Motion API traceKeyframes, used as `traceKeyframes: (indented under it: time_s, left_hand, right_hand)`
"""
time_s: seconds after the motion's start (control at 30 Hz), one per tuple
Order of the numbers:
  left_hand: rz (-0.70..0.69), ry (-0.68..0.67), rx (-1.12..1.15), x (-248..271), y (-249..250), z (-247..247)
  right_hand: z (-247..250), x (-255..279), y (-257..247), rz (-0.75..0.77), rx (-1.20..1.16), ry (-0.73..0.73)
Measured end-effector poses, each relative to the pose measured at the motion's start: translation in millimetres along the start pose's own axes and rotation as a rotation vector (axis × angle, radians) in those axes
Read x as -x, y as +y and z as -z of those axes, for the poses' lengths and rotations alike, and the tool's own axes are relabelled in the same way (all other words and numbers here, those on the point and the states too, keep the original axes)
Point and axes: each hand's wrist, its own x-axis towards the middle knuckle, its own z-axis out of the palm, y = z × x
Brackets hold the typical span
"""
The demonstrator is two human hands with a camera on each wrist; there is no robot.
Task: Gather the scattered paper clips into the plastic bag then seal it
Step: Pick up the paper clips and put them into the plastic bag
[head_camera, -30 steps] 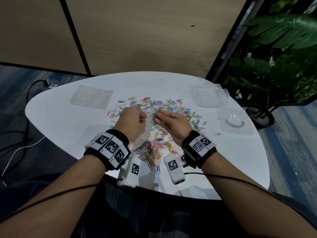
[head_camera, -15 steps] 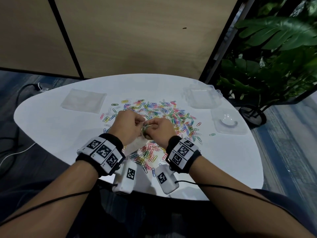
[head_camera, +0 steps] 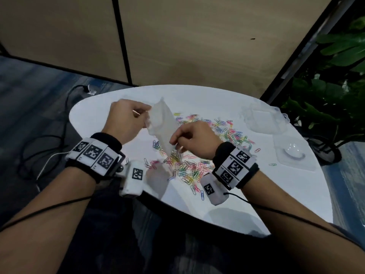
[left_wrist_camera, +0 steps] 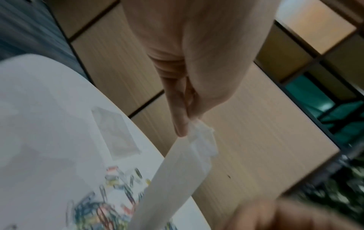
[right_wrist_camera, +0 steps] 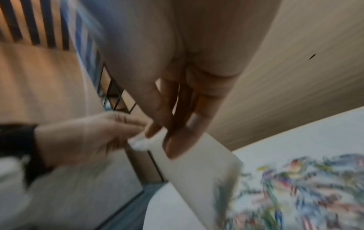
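the plastic bag is up in the air above the white surface, tilted, its top end at the left hand and its lower end slanting down toward the heap of paper clips. we see the left hand pinching one upper corner of the bag between thumb and fingers, raised over the left part of the surface. the right hand sits lower and to the right, fingers curled, gripping the bag's lower edge just above the clips; from the right wrist view its fingertips press on the bag's face. whether any clips are inside the bag, we cannot tell, the wrist views are blurred.

the coloured paper clips lie scattered across the middle of the surface, under and beyond the right hand, with a few strays near the front edge and one off to the right.

further out, a flat clear sheet lies on the surface left of the clips. a clear plastic box and a clear lid sit at the right side. a leafy plant stands beyond the surface on the right.
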Motion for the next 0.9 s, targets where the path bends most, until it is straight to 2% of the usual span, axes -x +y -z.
traceKeyframes:
  time_s: [0.07, 0.17, 0.27, 0.37, 0.53, 0.7, 0.9]
  left_hand:
    - [0.045, 0.047, 0.021, 0, -20, 26]
    - [0.072, 0.053, -0.041, 0, -50, 47]
    - [0.057, 0.013, -0.142, -2, -66, 52]
    - [0.079, 0.019, -0.141, -5, -68, 56]
    - [0.106, 0.008, -0.121, -6, -65, 61]
    - [0.082, -0.045, -0.19, -6, -64, 49]
    - [0.109, -0.184, -0.227, -2, -58, 28]
  right_hand:
    - [-41, -9, 9, 0.057, 0.276, -0.2]
    - [-114, -29, 27, 0.157, 0.579, -0.395]
    - [-174, -50, 36, 0.353, 0.884, -0.485]
    - [-204, -64, 47, 0.352, 1.066, -0.506]
    - [-179, -47, 77, 0.311, 1.178, -0.419]
    - [-135, -20, 103, 0.097, 1.176, -0.412]
    - [-119, -34, 109, 0.182, 0.981, -0.297]
